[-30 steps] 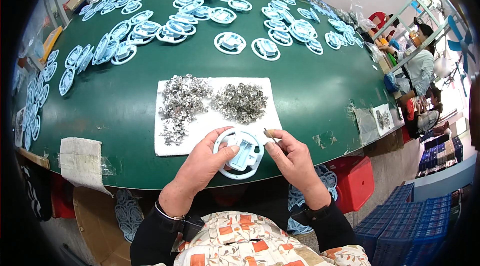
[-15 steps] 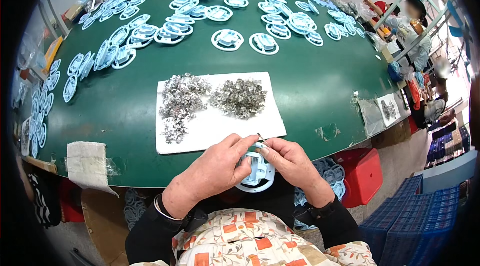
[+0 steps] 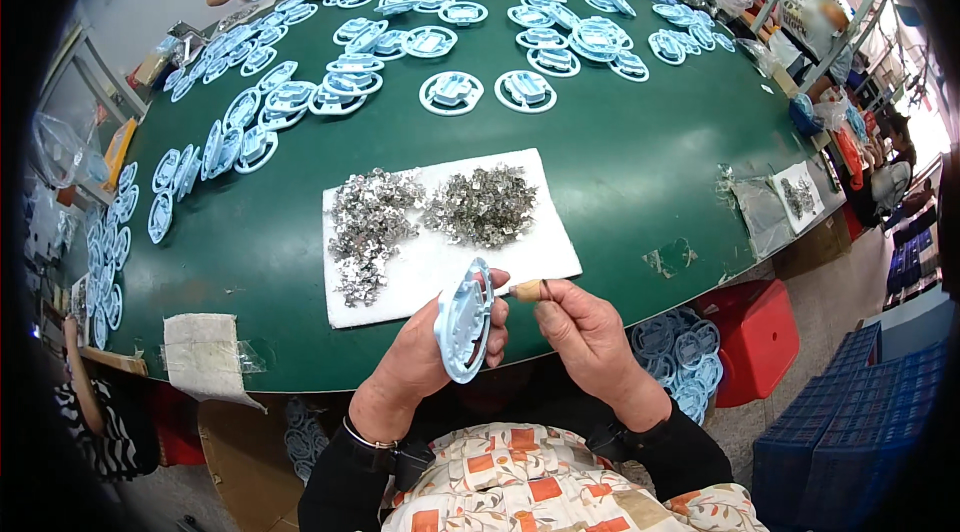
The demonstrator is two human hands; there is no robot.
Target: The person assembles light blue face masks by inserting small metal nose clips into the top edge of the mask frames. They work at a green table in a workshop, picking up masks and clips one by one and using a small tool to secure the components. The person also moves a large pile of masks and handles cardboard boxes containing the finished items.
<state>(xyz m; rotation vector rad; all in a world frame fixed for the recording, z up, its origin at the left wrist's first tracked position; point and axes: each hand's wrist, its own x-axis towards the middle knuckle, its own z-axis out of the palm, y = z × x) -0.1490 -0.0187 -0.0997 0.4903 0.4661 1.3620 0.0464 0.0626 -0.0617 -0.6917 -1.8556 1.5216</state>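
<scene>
My left hand (image 3: 412, 354) grips a light blue plastic ring-shaped part (image 3: 463, 327), turned on edge, its fingers wrapped behind the rim. Close to its right side, my right hand (image 3: 590, 337) pinches a short tan piece (image 3: 526, 291) between thumb and forefinger. A thin dark tip on that piece points at the ring; whether it touches cannot be made out. Just beyond my hands lies a white foam board (image 3: 420, 277) bearing two piles of small metal clips, a left pile (image 3: 372, 232) and a right pile (image 3: 482, 204).
Many more blue ring parts (image 3: 450, 92) cover the far and left parts of the green table (image 3: 640, 162). A cloth pad (image 3: 202, 352) hangs over the near left edge. A red stool (image 3: 755, 342) and blue crates (image 3: 850, 412) stand at right. Other people work around the table.
The blue ring part has been raised and turned on edge in my left hand. My right hand has drawn apart to the right, still pinching the tan piece. The view has shifted slightly.
</scene>
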